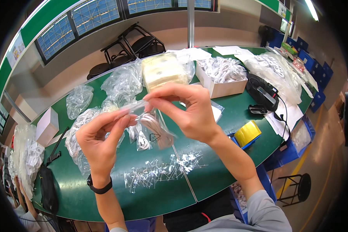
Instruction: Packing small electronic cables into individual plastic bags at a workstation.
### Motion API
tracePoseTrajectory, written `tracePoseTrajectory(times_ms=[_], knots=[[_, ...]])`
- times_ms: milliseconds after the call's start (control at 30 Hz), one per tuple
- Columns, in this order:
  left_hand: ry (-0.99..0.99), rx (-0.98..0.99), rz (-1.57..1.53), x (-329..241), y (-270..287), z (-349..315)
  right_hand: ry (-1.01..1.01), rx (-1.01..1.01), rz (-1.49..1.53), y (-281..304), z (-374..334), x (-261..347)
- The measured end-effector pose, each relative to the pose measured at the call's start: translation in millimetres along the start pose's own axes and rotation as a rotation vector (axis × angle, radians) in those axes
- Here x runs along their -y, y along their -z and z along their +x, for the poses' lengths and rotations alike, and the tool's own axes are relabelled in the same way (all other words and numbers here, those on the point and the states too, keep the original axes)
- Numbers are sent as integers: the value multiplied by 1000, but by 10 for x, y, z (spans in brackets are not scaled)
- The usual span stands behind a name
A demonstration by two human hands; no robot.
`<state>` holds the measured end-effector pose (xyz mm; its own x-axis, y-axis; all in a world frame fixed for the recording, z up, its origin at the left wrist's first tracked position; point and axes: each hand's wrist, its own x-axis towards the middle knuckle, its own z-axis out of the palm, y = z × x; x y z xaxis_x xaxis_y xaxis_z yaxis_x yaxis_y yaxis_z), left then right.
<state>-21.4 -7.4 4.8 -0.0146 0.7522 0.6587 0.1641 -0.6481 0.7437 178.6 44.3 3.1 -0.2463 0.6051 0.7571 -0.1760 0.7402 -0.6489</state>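
Note:
Between my hands hangs a small clear plastic bag with a bundled white cable inside. My left hand, with a black band on its wrist, pinches one end of the bag's top edge. The other end is pinched between thumb and fingers of my right hand. Behind and below the bag, more bagged cables lie on the green table. Closer to me is a scattered heap of small metal pins or clips with white bits; their exact kind is too small to tell.
A white box of bagged cables stands beyond my right hand, near a yellowish stack in plastic. At right are a yellow tape roll and a black device with a cord. Cable bundles lie left; a stool stands right.

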Motion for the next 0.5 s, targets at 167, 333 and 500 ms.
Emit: tracePoseTrajectory(times_ms=[167, 333, 500], knots=[[-52, 61, 20, -81, 34, -6, 34, 80, 17, 81, 6, 108], [-12, -1, -2, -125, 2, -58, 4, 107, 105, 66, -26, 121], [-29, -48, -34, -114, 45, -122, -41, 157, 244, 88, -28, 138]])
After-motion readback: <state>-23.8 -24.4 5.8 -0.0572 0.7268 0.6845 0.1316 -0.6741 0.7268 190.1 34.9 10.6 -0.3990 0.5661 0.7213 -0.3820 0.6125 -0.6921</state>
